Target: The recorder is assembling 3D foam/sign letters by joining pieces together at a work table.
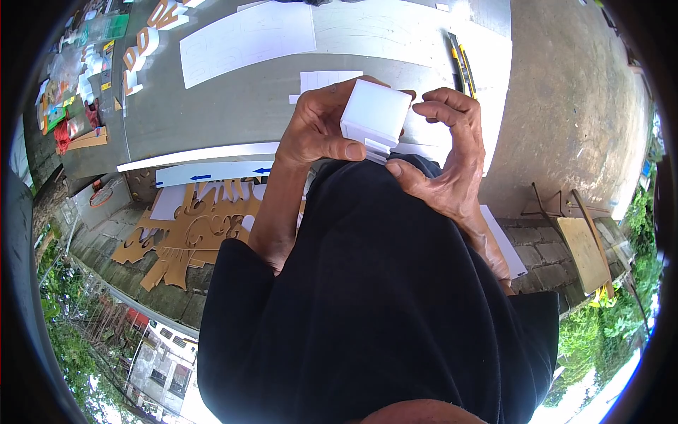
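It is bright, like daytime outside. The light is soft, so shadows are faint. The white box (374,106) and far white sheet (381,28) look very bright, but the black shirt (367,283) is dark. On the right, strong white glare shows past the green leaves (583,353). The box looks clear; tiny things far left look fuzzy. Straight edges bend toward the round black rim.

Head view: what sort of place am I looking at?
Probably an open-air sign or craft workshop: brown-faced block letters and a yellow-and-black utility knife on the work surface, scroll-shaped brown cutouts below it, and green foliage around.
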Demonstrator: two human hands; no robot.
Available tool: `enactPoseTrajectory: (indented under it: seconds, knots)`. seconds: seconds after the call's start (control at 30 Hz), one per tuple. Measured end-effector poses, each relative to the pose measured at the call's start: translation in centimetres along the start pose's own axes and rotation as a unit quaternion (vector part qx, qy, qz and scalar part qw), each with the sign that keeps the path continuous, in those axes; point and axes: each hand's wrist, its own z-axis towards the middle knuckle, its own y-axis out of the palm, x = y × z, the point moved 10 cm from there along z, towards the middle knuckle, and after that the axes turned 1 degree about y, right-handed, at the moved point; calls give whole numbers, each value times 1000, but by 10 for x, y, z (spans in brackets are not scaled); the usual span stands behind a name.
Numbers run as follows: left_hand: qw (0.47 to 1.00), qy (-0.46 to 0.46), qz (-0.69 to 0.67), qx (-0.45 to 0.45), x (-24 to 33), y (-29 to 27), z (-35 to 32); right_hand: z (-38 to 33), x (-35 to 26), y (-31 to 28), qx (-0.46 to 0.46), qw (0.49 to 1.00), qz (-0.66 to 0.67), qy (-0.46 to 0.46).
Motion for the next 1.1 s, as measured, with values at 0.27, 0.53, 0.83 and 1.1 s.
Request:
enactPoseTrajectory:
  seconds: [0.27, 0.53, 0.83, 1.1]
  knots:
    - [999, 45, 10, -12, 3, 5, 6, 0, 5, 16, -60, 998, 3, 38]
    - [994, 87, 47, -35, 13, 14, 11, 5, -13, 7, -22, 994, -53, -95]
    - [976, -177, -17, 123, 2, -28, -10, 9, -37, -3, -7, 920, -245, -305]
    - [968, -202, 5, 151, 6, -11, -4, 1, -41, 11, -29, 867, -331, -372]
